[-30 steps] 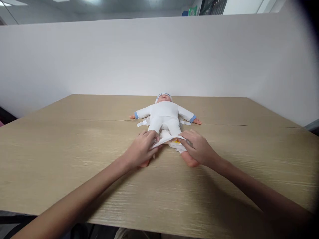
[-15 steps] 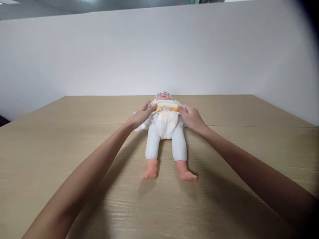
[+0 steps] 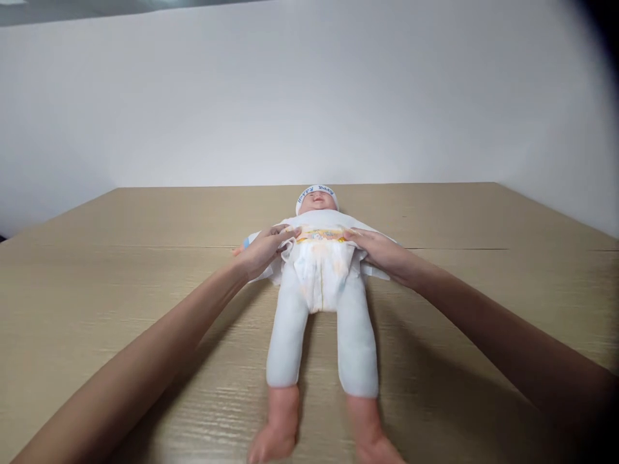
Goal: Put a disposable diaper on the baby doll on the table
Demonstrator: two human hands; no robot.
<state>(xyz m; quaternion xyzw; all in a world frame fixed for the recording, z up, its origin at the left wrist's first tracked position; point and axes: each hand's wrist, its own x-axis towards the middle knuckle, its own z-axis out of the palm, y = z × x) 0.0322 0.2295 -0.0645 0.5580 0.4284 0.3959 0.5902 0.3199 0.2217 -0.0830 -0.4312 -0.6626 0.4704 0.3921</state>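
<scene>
A baby doll [image 3: 356, 341] in white clothes lies on its back, feet towards me, with a white diaper [image 3: 322, 277] drawn up between its legs over its belly. My left hand [image 3: 267, 248] is closed at one corner of the diaper's yellow-orange printed waistband, its thumb on top. At the opposite corner my right hand [image 3: 380, 248] grips likewise, thumb over the band. Loose white side flaps of the diaper stick out below both hands. Parts of my fingers are hidden behind the diaper and the doll's sides.
The doll wears a white cap [image 3: 316, 190] with blue lettering. Under it is a wood-grain table [image 3: 120, 290] with a thin seam running across. A plain white partition [image 3: 309, 96] rises behind the table's far edge.
The diaper's front edge, held up near the doll's chin before, now lies lower against its belly. Both hands came down with it. The doll appears larger and nearer, its face more visible.
</scene>
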